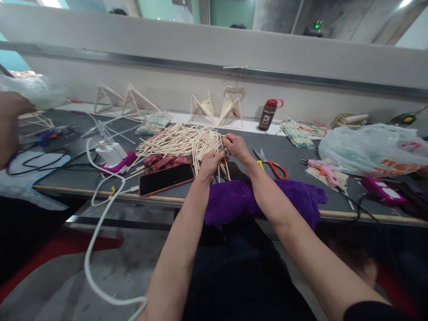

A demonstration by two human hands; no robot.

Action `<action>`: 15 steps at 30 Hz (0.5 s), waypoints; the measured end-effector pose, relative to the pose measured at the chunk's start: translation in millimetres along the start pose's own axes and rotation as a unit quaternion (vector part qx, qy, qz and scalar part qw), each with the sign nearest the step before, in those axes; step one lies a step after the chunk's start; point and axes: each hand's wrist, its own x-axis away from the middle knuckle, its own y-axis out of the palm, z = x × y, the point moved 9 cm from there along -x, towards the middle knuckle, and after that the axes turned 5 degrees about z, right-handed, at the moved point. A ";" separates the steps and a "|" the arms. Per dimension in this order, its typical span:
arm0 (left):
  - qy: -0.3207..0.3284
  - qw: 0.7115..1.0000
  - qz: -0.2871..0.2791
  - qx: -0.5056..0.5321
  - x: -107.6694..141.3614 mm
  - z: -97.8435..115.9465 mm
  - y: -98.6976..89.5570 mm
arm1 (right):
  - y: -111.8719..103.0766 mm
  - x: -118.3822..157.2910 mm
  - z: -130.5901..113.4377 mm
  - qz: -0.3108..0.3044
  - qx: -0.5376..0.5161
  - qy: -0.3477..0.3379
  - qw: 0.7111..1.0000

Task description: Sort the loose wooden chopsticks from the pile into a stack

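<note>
My left hand [212,163] is closed around thin wooden sticks [224,166] at the right end of a loose stick pile [180,141]. Just to its right, my right hand [235,146] pinches the upper part of these sticks. Whether the held sticks are joined together is too small to tell. A purple cloth [230,200] lies under my forearms at the table edge. Red-handled scissors [271,165] rest open to the right of my hands. To the left lie a phone [166,179] and a dark red strap [163,163].
Fan-shaped stick models [230,111] and triangular stick frames [129,100] stand along the wall, near a bottle [268,115]. At right are a pink glue gun [326,171] and a plastic bag [374,149]. A white cable [87,254] hangs over the edge; another person's arm [10,125] is at left.
</note>
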 end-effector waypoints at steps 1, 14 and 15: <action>-0.002 1.000 -0.004 0.005 0.2 0.1 0.6 | 1.5 0.7 4.6 0.000 -0.025 0.027 0.999; -0.010 1.000 0.002 -0.014 3.7 2.7 1.2 | 10.5 5.7 9.4 -0.075 -0.260 0.104 0.957; -0.006 1.000 0.001 -0.015 3.2 2.8 1.3 | 10.5 5.4 8.5 -0.072 -0.242 0.100 0.963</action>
